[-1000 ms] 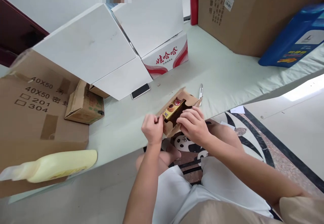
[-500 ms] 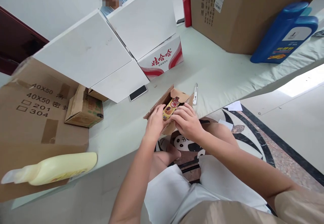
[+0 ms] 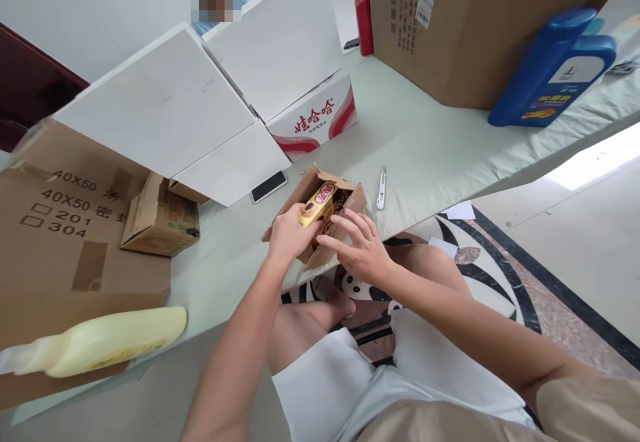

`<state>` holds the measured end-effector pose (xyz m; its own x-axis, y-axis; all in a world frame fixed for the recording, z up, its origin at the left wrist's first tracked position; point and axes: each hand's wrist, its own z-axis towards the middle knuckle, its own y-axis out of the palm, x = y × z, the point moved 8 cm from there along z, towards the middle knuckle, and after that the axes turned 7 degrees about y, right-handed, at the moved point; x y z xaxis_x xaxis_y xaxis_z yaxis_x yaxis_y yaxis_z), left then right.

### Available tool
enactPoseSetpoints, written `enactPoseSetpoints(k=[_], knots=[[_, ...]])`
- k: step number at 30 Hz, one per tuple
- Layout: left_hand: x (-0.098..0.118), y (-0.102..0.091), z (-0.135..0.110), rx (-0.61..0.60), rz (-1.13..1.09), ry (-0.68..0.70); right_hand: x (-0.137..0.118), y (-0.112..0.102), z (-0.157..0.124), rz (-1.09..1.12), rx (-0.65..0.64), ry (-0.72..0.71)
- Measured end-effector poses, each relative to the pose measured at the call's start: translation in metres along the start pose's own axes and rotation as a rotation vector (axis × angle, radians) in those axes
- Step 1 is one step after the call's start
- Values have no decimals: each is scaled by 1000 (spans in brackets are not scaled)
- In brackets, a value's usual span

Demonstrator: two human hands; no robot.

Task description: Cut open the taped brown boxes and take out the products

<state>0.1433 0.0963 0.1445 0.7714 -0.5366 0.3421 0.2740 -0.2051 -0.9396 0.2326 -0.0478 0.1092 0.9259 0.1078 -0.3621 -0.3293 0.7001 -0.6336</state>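
A small cardboard box (image 3: 355, 197) stands with its flaps up at the table's front edge. Inside it shows a yellow snack packet (image 3: 320, 203) with a red label and a round brown picture, and darker packaging lies beside it. My left hand (image 3: 293, 234) has its fingers closed around the near end of the yellow packet, which is tilted up in the box mouth. My right hand (image 3: 357, 245) hovers over the box's right side, fingers spread, apparently holding nothing. Just right of the box lies a white utility knife (image 3: 381, 189).
A phone (image 3: 269, 187) lies behind the box, near stacked white cartons (image 3: 165, 109). A large brown carton (image 3: 440, 35) and blue bottles (image 3: 555, 75) stand at right. At left are a cardboard carton (image 3: 60, 255), a smaller box (image 3: 160, 222) and a pale yellow bottle (image 3: 115, 339). Someone sits behind the cartons.
The small box has shifted left. My left hand has closed on the yellow packet and raised it somewhat, while my right hand's fingers have come away from it and spread.
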Motion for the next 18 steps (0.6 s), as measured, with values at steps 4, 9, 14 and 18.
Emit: enactPoseSetpoints(k=[4,9,14,18], knots=[[3,-43,-11,151,-178,74,4,11,-3,-23,-36,57],[4,-111,-40,501,-581,214,2,26,15,-56,-151,26],[-41,-104,-81,737,-1047,46,13,49,57,-148,-233,26],[-90,-48,-142,890,-1335,-237,52,59,98,-192,-276,209]])
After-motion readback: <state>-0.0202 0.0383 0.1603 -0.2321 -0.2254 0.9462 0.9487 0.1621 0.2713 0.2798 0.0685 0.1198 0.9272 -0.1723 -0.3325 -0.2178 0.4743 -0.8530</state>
